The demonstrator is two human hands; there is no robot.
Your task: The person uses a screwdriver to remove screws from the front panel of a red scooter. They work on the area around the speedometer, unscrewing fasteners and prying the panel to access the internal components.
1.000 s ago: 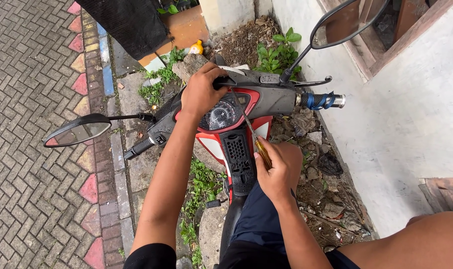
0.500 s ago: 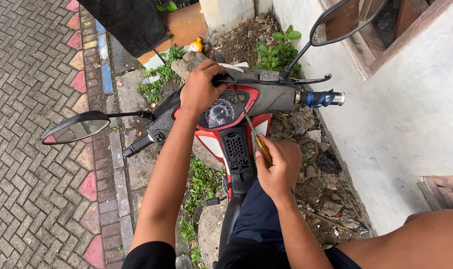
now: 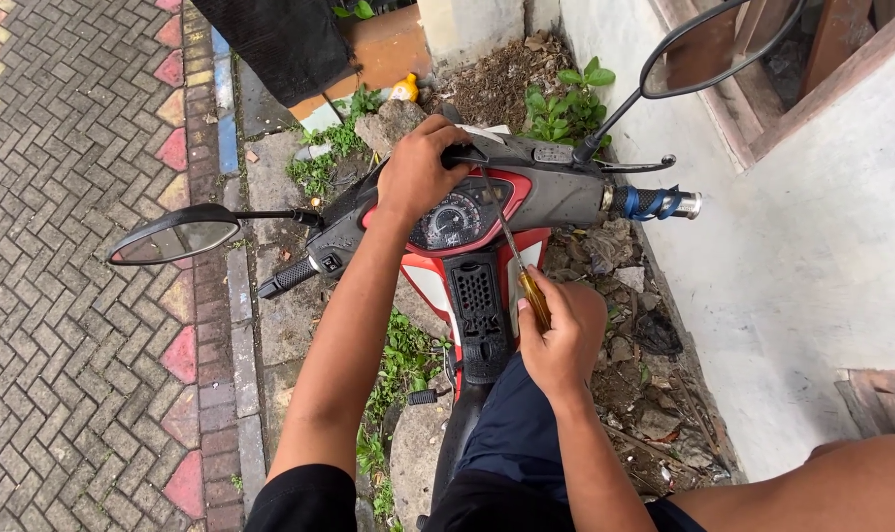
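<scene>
While the left hand [image 3: 420,177] presses on the scooter's handlebar cover [image 3: 551,192] to steady it, the right hand [image 3: 563,340] grips a screwdriver [image 3: 526,281], tip angled up at the dash

The screwdriver [image 3: 522,264] has a translucent amber-yellow handle and a long, thin metal shaft; it lies gripped in the right hand [image 3: 563,340], shaft angled up and to the left across the red panel toward the top of the handlebar cover [image 3: 551,189]. That cover is grey plastic around a round speedometer, and the left hand [image 3: 421,173] rests on its upper edge.
</scene>
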